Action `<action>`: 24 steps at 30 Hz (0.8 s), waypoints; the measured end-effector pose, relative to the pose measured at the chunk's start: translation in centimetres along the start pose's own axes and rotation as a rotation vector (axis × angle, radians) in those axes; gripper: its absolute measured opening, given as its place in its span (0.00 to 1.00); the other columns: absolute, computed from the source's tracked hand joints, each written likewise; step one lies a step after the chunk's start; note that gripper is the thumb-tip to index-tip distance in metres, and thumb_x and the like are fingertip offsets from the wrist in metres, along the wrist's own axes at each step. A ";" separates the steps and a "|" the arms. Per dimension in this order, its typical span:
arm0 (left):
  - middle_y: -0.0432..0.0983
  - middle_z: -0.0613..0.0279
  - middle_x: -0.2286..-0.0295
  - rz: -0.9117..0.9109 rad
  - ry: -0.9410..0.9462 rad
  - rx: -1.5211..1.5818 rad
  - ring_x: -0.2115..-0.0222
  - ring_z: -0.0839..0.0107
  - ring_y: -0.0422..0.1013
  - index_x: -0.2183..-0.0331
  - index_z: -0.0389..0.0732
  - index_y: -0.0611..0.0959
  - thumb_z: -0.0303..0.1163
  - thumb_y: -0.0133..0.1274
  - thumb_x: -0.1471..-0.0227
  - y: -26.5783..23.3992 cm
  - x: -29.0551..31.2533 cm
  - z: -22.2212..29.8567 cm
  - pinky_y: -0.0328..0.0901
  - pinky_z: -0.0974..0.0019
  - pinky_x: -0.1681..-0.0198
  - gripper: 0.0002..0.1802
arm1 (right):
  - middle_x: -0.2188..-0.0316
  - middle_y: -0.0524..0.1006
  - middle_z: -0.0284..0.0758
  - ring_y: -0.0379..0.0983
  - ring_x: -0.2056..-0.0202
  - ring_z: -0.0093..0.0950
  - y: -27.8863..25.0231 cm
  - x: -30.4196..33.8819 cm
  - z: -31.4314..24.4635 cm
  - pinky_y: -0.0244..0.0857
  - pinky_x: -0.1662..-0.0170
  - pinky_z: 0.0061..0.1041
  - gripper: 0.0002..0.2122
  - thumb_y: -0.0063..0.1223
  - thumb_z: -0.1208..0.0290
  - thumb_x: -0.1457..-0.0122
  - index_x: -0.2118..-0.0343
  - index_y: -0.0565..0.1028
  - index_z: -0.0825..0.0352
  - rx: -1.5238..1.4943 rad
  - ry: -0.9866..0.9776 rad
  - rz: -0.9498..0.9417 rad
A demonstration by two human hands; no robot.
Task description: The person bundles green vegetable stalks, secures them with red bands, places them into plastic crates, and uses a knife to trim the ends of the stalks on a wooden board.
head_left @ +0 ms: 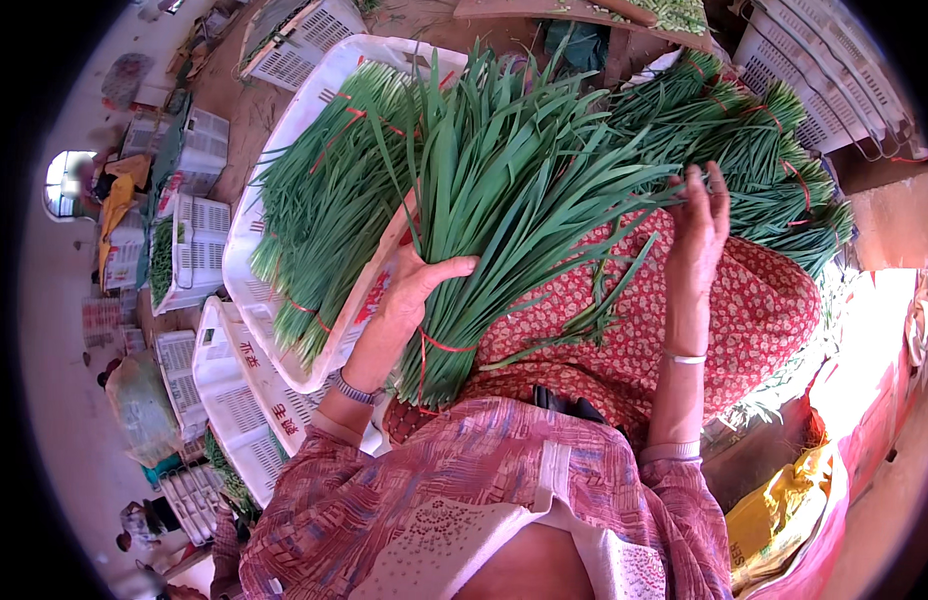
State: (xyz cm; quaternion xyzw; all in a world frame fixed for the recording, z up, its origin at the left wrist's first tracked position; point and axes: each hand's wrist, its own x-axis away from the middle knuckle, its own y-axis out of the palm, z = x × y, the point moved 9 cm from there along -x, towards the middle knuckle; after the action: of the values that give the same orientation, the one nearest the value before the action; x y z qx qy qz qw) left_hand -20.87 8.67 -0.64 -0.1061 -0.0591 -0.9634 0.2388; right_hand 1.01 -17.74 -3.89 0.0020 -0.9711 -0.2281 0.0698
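A thick bunch of long green garlic chives [514,200] lies slanted across my lap, its leaf tips fanned up and to the right. My left hand [414,290] is wrapped round it from the left side, thumb over the leaves. A red band [446,345] circles the bunch near its lower end. My right hand [698,230] is raised beside the leaf tips, fingers apart, touching or nearly touching them. A few loose chives [589,322] rest on the red flowered cloth [749,290] over my lap.
On the left, a white plastic crate [242,250] holds banded chive bundles [329,200]. More banded bundles [744,170] are heaped at the far right. A wooden board [584,12] stands ahead, and a yellow bag [779,520] lies at lower right. Several crates line the left side.
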 end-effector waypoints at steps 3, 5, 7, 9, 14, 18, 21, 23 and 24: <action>0.68 0.59 0.47 0.033 -0.055 -0.019 0.46 0.66 0.64 0.39 0.38 0.62 0.18 0.64 0.66 0.5 0.1 0.0 0.55 0.63 0.39 0.50 | 0.65 0.73 0.27 0.66 0.67 0.16 2.2 0.9 -6.5 0.62 0.61 0.15 0.13 0.52 0.70 0.36 0.51 0.72 0.68 0.209 -0.366 -0.072; 0.68 0.59 0.47 0.047 -0.048 -0.023 0.46 0.67 0.64 0.39 0.38 0.61 0.18 0.64 0.66 0.6 0.2 0.1 0.55 0.63 0.39 0.51 | 0.74 0.72 0.22 0.62 0.75 0.13 6.2 3.0 -7.7 0.60 0.70 0.14 0.06 0.53 0.73 0.37 0.60 0.77 0.67 0.291 -0.340 -0.237; 0.73 0.60 0.52 0.041 0.006 -0.026 0.51 0.69 0.69 0.45 0.37 0.70 0.20 0.64 0.63 0.8 0.1 0.4 0.60 0.65 0.44 0.40 | 0.77 0.73 0.22 0.62 0.77 0.12 9.1 4.8 -5.8 0.60 0.73 0.14 0.06 0.55 0.73 0.38 0.62 0.78 0.69 0.425 -0.180 -0.440; 0.78 0.61 0.56 0.036 0.055 -0.032 0.56 0.71 0.73 0.51 0.36 0.78 0.22 0.64 0.60 0.8 0.1 0.7 0.65 0.66 0.48 0.29 | 0.78 0.77 0.27 0.68 0.77 0.14 10.1 5.4 -2.9 0.63 0.73 0.16 0.07 0.56 0.73 0.40 0.63 0.78 0.71 0.521 -0.108 -0.508; 0.70 0.59 0.49 0.045 -0.023 -0.001 0.48 0.68 0.66 0.41 0.36 0.64 0.19 0.63 0.64 0.9 0.1 0.5 0.59 0.64 0.42 0.46 | 0.77 0.81 0.38 0.78 0.75 0.25 11.6 5.8 0.3 0.70 0.70 0.23 0.13 0.62 0.66 0.46 0.67 0.78 0.73 0.709 -0.088 -0.530; 0.68 0.58 0.47 0.033 -0.040 -0.019 0.45 0.67 0.64 0.38 0.36 0.59 0.19 0.63 0.64 1.1 0.2 0.5 0.57 0.64 0.40 0.51 | 0.80 0.79 0.35 0.74 0.79 0.24 11.9 5.6 1.8 0.67 0.73 0.24 0.13 0.63 0.64 0.46 0.71 0.76 0.72 0.758 -0.091 -0.604; 0.68 0.58 0.47 0.058 -0.063 -0.015 0.45 0.67 0.64 0.38 0.37 0.59 0.19 0.63 0.64 0.4 0.1 -0.4 0.57 0.64 0.40 0.51 | 0.79 0.79 0.32 0.70 0.81 0.22 11.4 5.8 3.3 0.64 0.75 0.22 0.12 0.62 0.64 0.44 0.71 0.75 0.70 0.619 -0.021 -0.612; 0.68 0.58 0.47 0.074 -0.095 -0.011 0.45 0.67 0.64 0.38 0.37 0.59 0.19 0.63 0.64 -0.2 0.0 -1.1 0.57 0.64 0.40 0.51 | 0.78 0.79 0.30 0.68 0.82 0.20 11.0 5.9 3.9 0.62 0.76 0.21 0.12 0.61 0.64 0.43 0.69 0.75 0.69 0.482 0.039 -0.603; 0.68 0.58 0.47 0.079 -0.106 -0.009 0.45 0.67 0.64 0.38 0.37 0.59 0.19 0.62 0.64 -0.3 -0.1 -1.2 0.57 0.64 0.40 0.51 | 0.75 0.79 0.29 0.69 0.81 0.18 10.9 6.2 4.4 0.61 0.77 0.18 0.11 0.58 0.64 0.41 0.67 0.75 0.68 0.403 0.169 -0.589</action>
State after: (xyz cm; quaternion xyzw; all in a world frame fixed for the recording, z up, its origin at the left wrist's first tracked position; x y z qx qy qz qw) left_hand -21.14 8.75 -1.86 -0.1605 -0.0633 -0.9465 0.2728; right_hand -5.42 -6.29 -2.09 0.3140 -0.9452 -0.0417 0.0792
